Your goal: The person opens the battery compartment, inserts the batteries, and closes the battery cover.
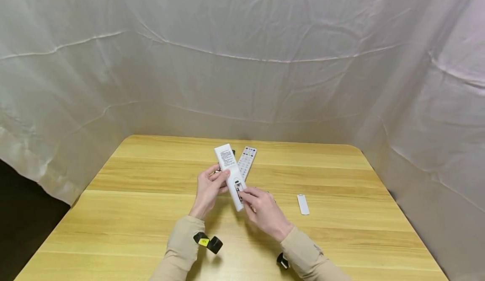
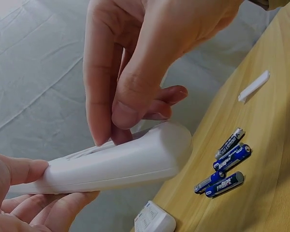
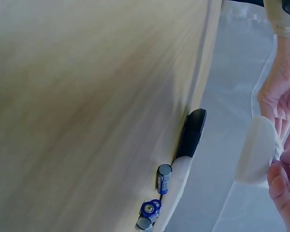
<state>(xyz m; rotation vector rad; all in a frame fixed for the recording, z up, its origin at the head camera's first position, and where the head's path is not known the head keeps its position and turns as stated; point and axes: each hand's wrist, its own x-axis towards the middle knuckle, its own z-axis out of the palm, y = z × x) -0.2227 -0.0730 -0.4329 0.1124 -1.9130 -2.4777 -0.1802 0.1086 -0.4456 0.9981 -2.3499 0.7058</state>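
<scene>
My left hand [image 1: 206,189] grips a white remote control [image 1: 228,158] around its middle, thumb on the back, fingers beneath. Its back faces up, with printed text at the far end and an uncovered battery compartment [image 1: 238,185] at the near end. My right hand [image 1: 266,212] pinches at a battery in that compartment; its fingertips hide most of the battery. In the left wrist view, the right thumb and index finger come down together onto the compartment of the raised remote. The white battery cover [image 1: 303,204] lies on the table to the right.
A second white remote [image 1: 248,159] lies buttons up behind the held one. Several blue-and-silver batteries [image 2: 227,159] lie together on the wooden table [image 1: 341,175]. A black-ended object [image 3: 191,133] sits near them. Pale curtains [image 1: 242,83] surround the table.
</scene>
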